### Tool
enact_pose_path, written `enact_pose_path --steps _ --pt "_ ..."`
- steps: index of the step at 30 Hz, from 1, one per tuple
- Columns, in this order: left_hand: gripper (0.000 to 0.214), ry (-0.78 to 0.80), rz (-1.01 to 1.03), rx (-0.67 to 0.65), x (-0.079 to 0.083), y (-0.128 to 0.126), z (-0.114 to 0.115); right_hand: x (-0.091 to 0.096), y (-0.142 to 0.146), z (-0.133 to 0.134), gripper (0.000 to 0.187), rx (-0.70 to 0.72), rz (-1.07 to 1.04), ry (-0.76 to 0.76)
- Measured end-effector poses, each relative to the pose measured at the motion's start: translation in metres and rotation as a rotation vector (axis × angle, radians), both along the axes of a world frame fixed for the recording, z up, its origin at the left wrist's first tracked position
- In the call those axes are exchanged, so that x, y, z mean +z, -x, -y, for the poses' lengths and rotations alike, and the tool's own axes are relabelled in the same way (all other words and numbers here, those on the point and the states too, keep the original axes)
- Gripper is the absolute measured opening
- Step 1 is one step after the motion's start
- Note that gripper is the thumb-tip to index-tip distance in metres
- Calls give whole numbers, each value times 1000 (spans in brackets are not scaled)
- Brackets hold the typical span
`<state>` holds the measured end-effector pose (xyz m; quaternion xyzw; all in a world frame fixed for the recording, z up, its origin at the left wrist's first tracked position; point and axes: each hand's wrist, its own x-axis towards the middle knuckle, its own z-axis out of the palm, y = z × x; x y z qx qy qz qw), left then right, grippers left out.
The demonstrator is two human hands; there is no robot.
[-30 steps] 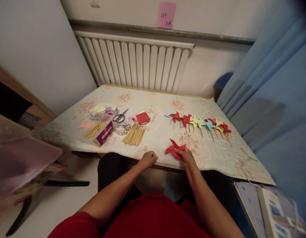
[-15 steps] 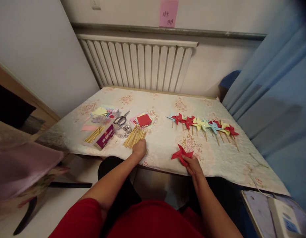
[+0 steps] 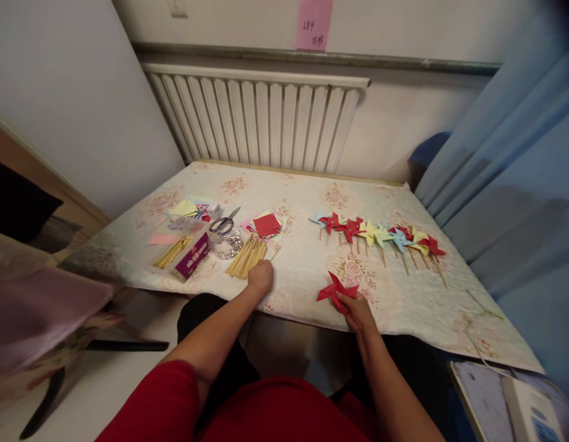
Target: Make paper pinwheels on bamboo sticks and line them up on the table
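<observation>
My left hand (image 3: 261, 276) is closed at the right side of a pile of thin wooden sticks (image 3: 243, 263). One stick (image 3: 275, 253) pokes out past its fingers, angled up to the right; the rest of it is hidden by the hand. In my right hand (image 3: 359, 312), a red paper pinwheel head (image 3: 334, 291) is pinched between thumb and fingers over the table's front edge. No stick shows on this pinwheel. A round clear dish of small shiny metal pieces (image 3: 229, 247) and a stack of coloured paper squares (image 3: 267, 226) lie beyond the pile.
Finished pinwheels on sticks (image 3: 380, 236) lie in a row at the right. A clear box with a purple label (image 3: 192, 256) holds more sticks at the left, with scissors (image 3: 224, 223) beside it. A radiator (image 3: 261, 123) stands behind the flowered tablecloth (image 3: 293, 184).
A stick end now sticks out beyond my left hand, apart from the pile. My right hand keeps the red pinwheel head in nearly the same place.
</observation>
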<state>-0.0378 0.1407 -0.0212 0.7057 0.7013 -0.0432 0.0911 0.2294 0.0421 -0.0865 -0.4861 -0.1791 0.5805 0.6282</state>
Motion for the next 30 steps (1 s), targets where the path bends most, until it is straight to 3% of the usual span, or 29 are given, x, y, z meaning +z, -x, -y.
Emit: enact_pose_path --steps 6,18,23,30 --pt "35 18 48 -106 -6 -3 9 -3 -1 0 31 3 24 3" --pt "31 80 178 -441 -22 -18 32 -1 1 0 35 -1 33 -15" --pt "22 45 200 -574 -22 -12 24 0 1 0 33 -7 27 -17" --pt "18 25 68 -965 -21 -8 -6 1 2 0 37 -16 38 -26"
